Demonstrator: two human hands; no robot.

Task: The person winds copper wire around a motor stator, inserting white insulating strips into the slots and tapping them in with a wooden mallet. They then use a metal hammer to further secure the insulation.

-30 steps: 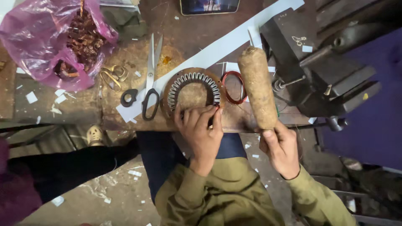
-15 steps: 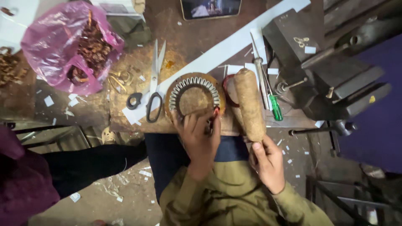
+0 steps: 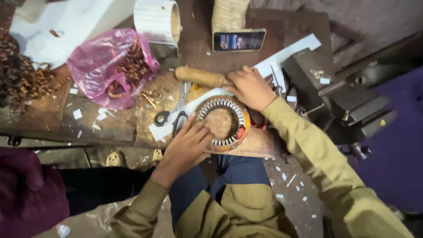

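Note:
A round slotted metal motor stator point(image 3: 224, 121) lies flat on the worn workbench point(image 3: 119, 125) in front of me. My left hand point(image 3: 188, 147) rests on its near-left rim, fingers spread over the ring. My right hand point(image 3: 250, 87) reaches past the stator's far side and grips one end of a thick brown wooden mallet point(image 3: 200, 76), which lies sideways pointing left. A strip of white paper point(image 3: 194, 105) runs under the stator.
Black-handled scissors point(image 3: 169, 119) lie left of the stator. A pink plastic bag point(image 3: 110, 66) of copper wire scraps sits at left. A phone point(image 3: 239, 40) stands at the back, a white ribbed cylinder point(image 3: 156, 20) beside it. A metal bench vise point(image 3: 326, 94) stands at right.
My right hand has carried the mallet from beside the stator's right to behind it, turning it sideways. My left hand moved from the stator's near rim to its left rim.

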